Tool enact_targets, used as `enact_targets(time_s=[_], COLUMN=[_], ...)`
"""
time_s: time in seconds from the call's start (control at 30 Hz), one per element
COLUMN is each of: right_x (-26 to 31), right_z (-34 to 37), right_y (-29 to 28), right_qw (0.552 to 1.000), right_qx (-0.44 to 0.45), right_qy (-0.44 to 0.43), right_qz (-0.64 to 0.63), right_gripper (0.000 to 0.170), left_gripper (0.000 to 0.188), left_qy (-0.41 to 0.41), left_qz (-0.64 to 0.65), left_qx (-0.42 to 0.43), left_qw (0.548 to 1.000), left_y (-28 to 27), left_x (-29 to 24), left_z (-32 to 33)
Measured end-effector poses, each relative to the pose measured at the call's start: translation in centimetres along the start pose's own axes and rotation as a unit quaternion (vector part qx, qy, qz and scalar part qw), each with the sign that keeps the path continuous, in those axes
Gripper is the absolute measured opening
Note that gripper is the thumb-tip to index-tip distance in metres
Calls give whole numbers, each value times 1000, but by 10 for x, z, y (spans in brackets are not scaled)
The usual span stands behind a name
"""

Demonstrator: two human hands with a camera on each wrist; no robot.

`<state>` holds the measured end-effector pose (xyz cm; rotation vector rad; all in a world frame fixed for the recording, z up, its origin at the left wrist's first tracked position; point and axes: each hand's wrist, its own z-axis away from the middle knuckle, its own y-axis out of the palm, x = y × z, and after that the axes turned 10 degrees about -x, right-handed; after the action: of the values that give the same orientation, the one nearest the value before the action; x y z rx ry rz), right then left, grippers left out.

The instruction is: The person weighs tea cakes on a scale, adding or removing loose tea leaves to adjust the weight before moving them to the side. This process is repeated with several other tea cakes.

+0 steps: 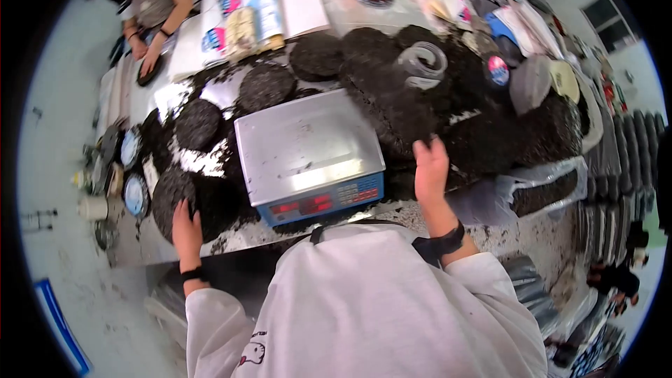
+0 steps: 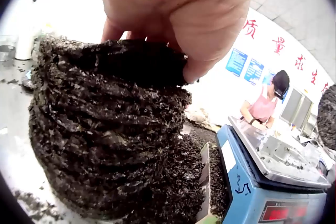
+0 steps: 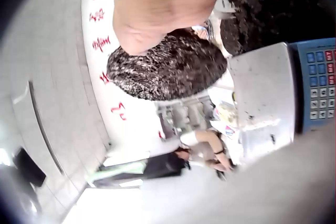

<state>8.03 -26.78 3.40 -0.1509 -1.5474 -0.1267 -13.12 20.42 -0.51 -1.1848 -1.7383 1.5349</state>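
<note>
My left hand (image 1: pixel 187 234) is at a stack of round dried seaweed cakes (image 1: pixel 170 192), left of the scale. In the left wrist view, the left hand (image 2: pixel 184 14) pinches the top seaweed cake (image 2: pixel 142 61), thumb at its edge and fingers behind. On the scale's right side, my right hand (image 1: pixel 432 171) holds another round seaweed cake (image 1: pixel 395 108), tilted and blurred. The right wrist view shows that seaweed cake (image 3: pixel 168 71) below the right hand (image 3: pixel 163 3), which hides its upper edge. Between the hands stands a blue scale (image 1: pixel 308 143) with a bare metal pan and lit red display.
More seaweed cakes (image 1: pixel 266 87) lie behind the scale, amid loose seaweed crumbs. A grey roll of tape (image 1: pixel 423 63) sits on the dark pile. At right is a plastic bag (image 1: pixel 546 192) of seaweed. Two people work across the table, one at left (image 1: pixel 157 7).
</note>
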Motion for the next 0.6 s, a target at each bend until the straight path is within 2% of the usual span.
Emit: enact_targets(time_s=[0.03,0.07,0.13,0.17,0.2,0.27,0.3,0.33,0.37,0.4,0.43,0.47,0.5,0.53,0.57,0.6], right_x=[-1,-1,-23,-26,-19,-8,-6,-3,-1,1,-8,-4,1,5,9,12], right_z=[6,13,23,23,19,12,5,-4,-11,-16,-24,-29,-30,-29,-26,-24], right_y=[16,30,48,50,47,32,24,17,12,7,3,2,1,1,2,-1], right_qw=[974,896,776,773,806,864,876,888,918,942,976,987,990,992,993,995], right_qx=[92,176,298,303,289,261,242,222,201,181,166,157,139,121,109,93], right_qy=[-170,-335,-413,-417,-374,-276,-258,-242,-190,-135,-66,-21,5,33,31,31], right_qz=[122,233,373,369,356,330,326,322,285,247,128,36,6,-25,-20,-11], right_gripper=[41,44,46,46,45,43,42,41,38,36,33,31,31,31,31,31], left_gripper=[45,46,50,50,50,44,44,38,33,28,25,29,31,30,30,33], left_qy=[12,26,19,-2,-9,-8,-11,-91,-169,-236,-288,-300,-334,-305,-309,-245], left_qz=[-34,-68,-100,-71,-71,-57,-58,72,199,422,617,551,660,804,837,737], left_qx=[-13,-23,-34,-52,-54,-207,-205,-239,-268,-278,-274,-214,-128,-55,-50,-71], left_qw=[999,997,994,996,996,977,977,964,927,830,679,749,660,508,450,626], left_y=[3,5,9,8,1,-30,-46,-63,-77,-85,-88,-84,-74,-58,-50,-37], left_x=[-5,-10,-10,-1,2,4,0,-12,-29,-59,-91,-110,-128,-144,-168,-181], left_z=[1,3,6,4,0,-6,-8,-11,-13,-16,-18,-18,-22,-23,-27,-26])
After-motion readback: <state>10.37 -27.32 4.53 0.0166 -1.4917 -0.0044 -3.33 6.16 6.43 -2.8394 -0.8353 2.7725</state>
